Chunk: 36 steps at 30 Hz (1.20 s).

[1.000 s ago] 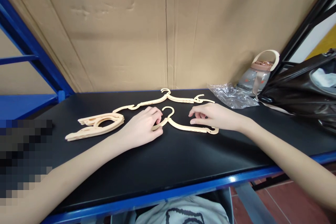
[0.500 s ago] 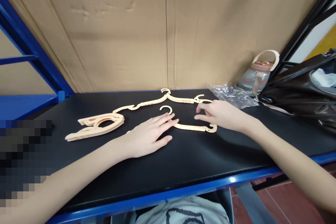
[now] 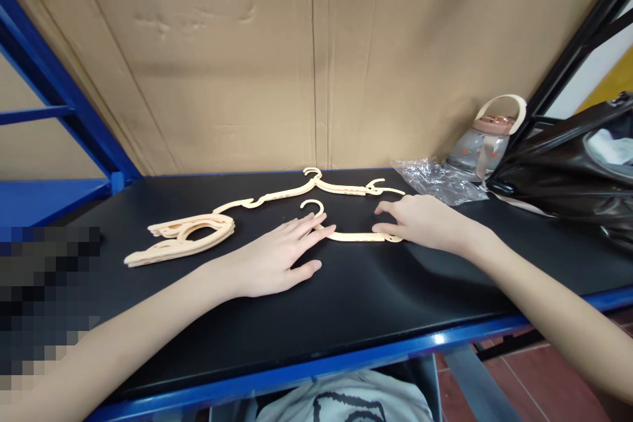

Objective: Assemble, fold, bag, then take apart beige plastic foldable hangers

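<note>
Here's the near hanger [image 3: 359,237], on the table [image 3: 316,330] between both hands, neck under the left hand [image 3: 271,254], that grip flat and wide, fingers spread. At the other end, the right hand [image 3: 428,221] has thumb and forefinger parted, a loose, open grip. Danger: sideways push under light pressure could swivel the hanger into the opened hangers [image 3: 341,189] behind. Folded hangers [image 3: 178,250] lie off left.

The left hand [image 3: 277,257] lay flat across a cream plastic clothes hanger [image 3: 356,237] while the right hand [image 3: 420,221] touched its outer end.
</note>
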Motion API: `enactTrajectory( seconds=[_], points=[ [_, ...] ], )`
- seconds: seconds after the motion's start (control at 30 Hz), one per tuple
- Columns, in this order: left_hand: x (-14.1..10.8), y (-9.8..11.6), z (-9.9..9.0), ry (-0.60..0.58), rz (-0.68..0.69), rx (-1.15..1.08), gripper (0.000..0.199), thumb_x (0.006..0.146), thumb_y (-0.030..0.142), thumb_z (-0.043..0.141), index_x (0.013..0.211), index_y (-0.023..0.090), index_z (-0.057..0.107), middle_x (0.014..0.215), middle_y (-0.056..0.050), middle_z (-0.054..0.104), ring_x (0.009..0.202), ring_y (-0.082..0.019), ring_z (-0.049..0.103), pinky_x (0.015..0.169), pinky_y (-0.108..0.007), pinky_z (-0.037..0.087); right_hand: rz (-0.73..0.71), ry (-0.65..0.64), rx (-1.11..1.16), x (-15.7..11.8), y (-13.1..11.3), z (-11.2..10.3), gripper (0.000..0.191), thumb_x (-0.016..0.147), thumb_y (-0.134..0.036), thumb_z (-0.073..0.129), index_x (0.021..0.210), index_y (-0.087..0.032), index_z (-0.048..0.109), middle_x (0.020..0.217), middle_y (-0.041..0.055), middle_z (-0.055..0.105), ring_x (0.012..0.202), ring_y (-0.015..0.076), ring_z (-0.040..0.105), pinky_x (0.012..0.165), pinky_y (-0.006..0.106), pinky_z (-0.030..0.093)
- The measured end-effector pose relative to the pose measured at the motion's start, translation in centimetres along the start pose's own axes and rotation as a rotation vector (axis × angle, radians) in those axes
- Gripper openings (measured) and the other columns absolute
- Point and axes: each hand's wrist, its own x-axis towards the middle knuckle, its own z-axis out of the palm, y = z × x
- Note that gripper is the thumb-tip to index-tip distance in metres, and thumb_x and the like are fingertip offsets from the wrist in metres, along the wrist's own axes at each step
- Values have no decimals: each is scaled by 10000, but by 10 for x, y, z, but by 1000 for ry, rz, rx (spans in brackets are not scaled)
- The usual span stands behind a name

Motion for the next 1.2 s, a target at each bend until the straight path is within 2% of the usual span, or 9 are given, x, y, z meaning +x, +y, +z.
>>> enactTrajectory(
  seconds=[0.13,0.37,0.53,0.77,0.97,1.1,1.2],
  points=[
    [0,1,-4,-10,5,-1,565,985,442,338,1508,283,197,1592,-37,83,1457,-261,96,1175,-487,173,0,-8,28,-1,-1,-1,386,946,-413,455,1162,-142,626,871,84,727,850,276,681,707,351,464],
    [-1,2,-6,-17,18,-4,553,983,429,351,1503,301,209,1591,-32,82,1454,-258,108,1174,-484,180,-47,-44,134,-1,2,0,345,967,-367,417,1092,-136,640,981,98,708,940,262,657,780,351,469],
    [0,1,-5,-22,-6,-12,553,984,441,338,1503,315,199,1591,-24,78,1454,-263,106,1173,-496,174,-150,3,197,0,2,3,436,983,-463,362,1125,-147,627,1136,117,644,1016,262,622,845,361,463],
    [1,2,-1,-9,-21,14,586,977,515,319,1507,321,163,1590,-58,48,1454,-276,78,1168,-521,142,-192,7,196,0,-1,3,480,985,-496,347,1162,-134,608,1073,125,628,970,260,619,856,388,471],
    [3,1,1,11,-35,0,673,924,637,347,1501,325,194,1585,-75,61,1451,-305,74,1163,-530,139,-245,24,207,0,0,6,510,967,-522,385,1248,-140,574,1101,126,617,987,261,613,856,391,482],
    [2,0,1,9,-37,12,719,903,670,349,1505,314,181,1586,-87,62,1452,-307,71,1164,-527,134,-300,78,230,1,-1,11,537,947,-548,415,1319,-179,534,1129,122,614,1023,265,607,862,393,485],
    [2,-2,2,23,-33,4,711,900,673,354,1499,316,214,1587,-85,61,1448,-325,94,1157,-536,160,-323,73,271,1,-4,10,523,939,-547,434,1300,-186,547,1140,110,618,1026,256,608,861,385,484]
  ],
)
